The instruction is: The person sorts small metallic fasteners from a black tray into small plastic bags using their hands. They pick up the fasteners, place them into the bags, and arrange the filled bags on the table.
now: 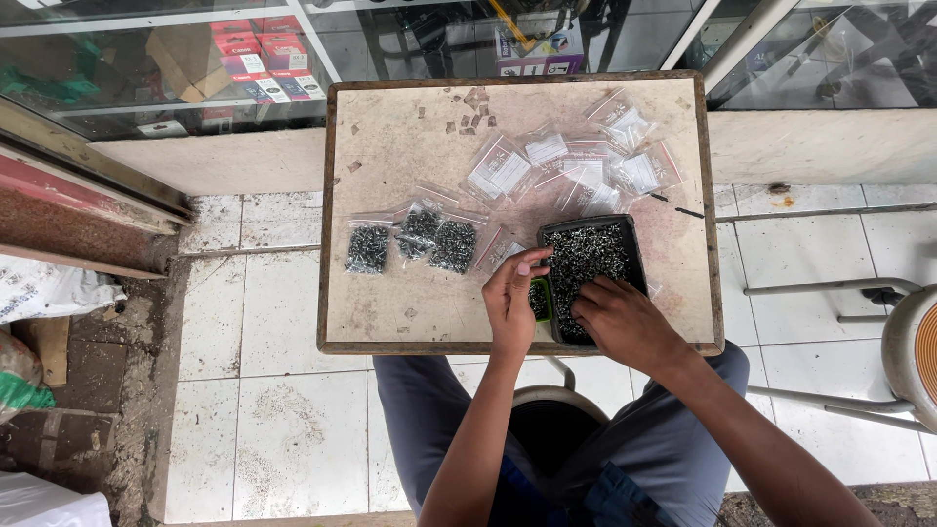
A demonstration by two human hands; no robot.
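A black tray [630,256] full of small dark screws sits near the front right of a worn wooden table [390,303]. My left hand [510,301] holds a small green cup [540,300] of screws against the tray's left edge. My right hand [625,320] rests on the tray's near end, fingers bent into the screws. Three clear bags filled with dark screws [420,239] lie in a row to the left of my left hand.
Several clear bags with white contents [576,166] are heaped at the table's far right. Small scraps [473,112] lie at the far edge. Glass display cases [224,59] stand behind. A stool [913,342] is at the right on the tiled floor.
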